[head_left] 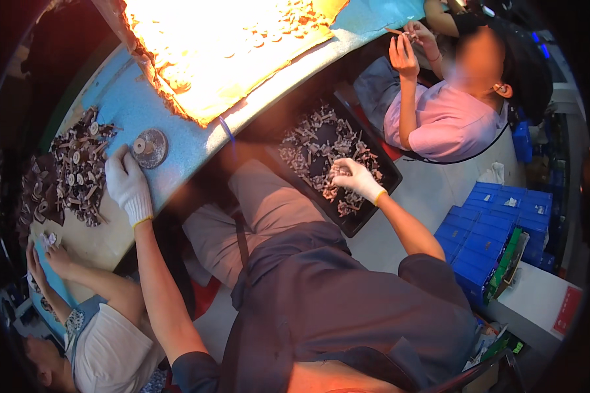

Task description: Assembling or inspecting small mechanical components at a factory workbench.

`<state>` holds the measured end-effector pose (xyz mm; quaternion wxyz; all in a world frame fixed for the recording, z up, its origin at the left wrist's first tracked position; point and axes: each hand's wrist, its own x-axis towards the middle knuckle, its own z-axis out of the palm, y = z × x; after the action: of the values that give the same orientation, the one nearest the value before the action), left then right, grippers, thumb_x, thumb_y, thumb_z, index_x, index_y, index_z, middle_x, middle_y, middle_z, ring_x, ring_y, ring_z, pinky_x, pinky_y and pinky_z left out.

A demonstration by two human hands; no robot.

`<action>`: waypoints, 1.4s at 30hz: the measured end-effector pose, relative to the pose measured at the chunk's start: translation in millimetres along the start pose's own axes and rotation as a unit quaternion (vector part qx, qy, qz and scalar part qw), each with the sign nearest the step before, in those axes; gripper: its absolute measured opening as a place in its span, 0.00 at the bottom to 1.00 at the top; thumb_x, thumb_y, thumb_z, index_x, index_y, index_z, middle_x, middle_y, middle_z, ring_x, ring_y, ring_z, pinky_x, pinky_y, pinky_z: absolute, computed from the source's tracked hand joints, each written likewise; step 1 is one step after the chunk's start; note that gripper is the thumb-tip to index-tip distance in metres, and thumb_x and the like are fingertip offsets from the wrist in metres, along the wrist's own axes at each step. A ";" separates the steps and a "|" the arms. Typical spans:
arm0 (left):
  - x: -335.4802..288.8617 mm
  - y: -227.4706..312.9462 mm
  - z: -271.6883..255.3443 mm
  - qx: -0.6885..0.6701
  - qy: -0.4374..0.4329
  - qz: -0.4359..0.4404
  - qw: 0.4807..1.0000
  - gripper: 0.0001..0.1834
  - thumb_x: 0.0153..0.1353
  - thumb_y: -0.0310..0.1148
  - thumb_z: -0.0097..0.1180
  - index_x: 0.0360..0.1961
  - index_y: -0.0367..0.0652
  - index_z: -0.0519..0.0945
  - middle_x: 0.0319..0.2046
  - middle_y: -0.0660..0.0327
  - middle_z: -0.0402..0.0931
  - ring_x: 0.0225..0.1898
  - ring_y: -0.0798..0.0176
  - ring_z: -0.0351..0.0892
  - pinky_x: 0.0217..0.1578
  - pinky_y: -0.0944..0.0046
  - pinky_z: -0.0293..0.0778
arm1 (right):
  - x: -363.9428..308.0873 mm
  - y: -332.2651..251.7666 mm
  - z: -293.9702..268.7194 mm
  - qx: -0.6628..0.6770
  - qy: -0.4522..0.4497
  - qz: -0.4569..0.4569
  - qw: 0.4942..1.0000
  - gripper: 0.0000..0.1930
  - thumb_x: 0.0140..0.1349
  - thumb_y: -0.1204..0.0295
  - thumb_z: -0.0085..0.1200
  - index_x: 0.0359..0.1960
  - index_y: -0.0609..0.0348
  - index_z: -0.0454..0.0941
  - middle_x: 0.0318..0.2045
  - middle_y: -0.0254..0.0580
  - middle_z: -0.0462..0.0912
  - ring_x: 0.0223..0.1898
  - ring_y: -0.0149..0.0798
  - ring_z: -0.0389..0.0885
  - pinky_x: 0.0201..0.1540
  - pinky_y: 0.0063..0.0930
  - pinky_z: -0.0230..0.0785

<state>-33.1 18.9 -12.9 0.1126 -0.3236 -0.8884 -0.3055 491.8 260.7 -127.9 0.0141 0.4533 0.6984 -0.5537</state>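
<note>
My left hand [126, 182], in a white knit glove, rests at the near edge of the blue table, its fingers loosely extended. Nothing shows in it, though its underside is hidden. Just beside its fingertips lies a round grey-brown disc [155, 154] with a small raised hub. To the left of this hand spreads a pile of small brown parts [78, 173]. Low on my right, my gloved right hand [356, 179] is over a black tray [390, 171] of similar small parts [318, 128]. Its fingers are curled around a few small brown parts [339, 173].
A brightly lit cardboard sheet [223, 72] bearing small parts covers the far table. One person [449, 118] sits at the right with a small piece in hand; another [108, 334] works at the lower left. Blue bins [485, 229] are stacked on my right.
</note>
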 end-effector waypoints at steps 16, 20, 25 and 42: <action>-2.5 -9.9 -2.1 -0.022 0.064 0.043 0.997 0.10 0.68 0.29 0.59 0.48 0.43 0.86 0.41 0.50 0.84 0.45 0.43 0.84 0.49 0.48 0.79 | -11.4 -297.9 84.1 0.207 -0.134 -0.114 0.963 0.14 0.78 0.67 0.53 0.57 0.61 0.79 0.34 0.36 0.85 0.29 0.24 0.80 0.31 0.20 0.74; -0.4 3.1 -7.3 -0.043 0.044 -0.024 0.998 0.08 0.68 0.30 0.58 0.45 0.44 0.85 0.43 0.50 0.84 0.47 0.43 0.84 0.50 0.47 0.78 | 12.8 -375.8 139.5 0.045 -0.108 -0.233 0.965 0.21 0.77 0.62 0.56 0.64 0.59 0.75 0.34 0.36 0.84 0.29 0.24 0.79 0.31 0.20 0.72; -3.7 -0.4 -11.8 -0.049 0.042 -0.047 0.997 0.09 0.68 0.32 0.58 0.44 0.45 0.87 0.43 0.51 0.84 0.47 0.43 0.84 0.50 0.46 0.79 | 70.4 -426.4 196.6 -0.212 0.047 -0.333 0.918 0.30 0.73 0.48 0.54 0.61 0.63 0.75 0.43 0.60 0.89 0.46 0.57 0.90 0.48 0.49 0.80; -1.7 -1.6 -8.0 -0.079 0.063 -0.044 0.994 0.08 0.68 0.31 0.58 0.44 0.46 0.87 0.41 0.52 0.84 0.46 0.44 0.84 0.48 0.46 0.79 | 79.6 -463.4 208.1 -0.449 0.030 -0.330 0.830 0.26 0.75 0.50 0.50 0.53 0.64 0.77 0.40 0.64 0.89 0.43 0.65 0.90 0.48 0.57 0.81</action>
<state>-32.8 12.1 -8.0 0.1290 -0.2724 -0.8660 -0.3989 44.0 157.4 102.6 0.0113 0.1556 0.9782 -0.1368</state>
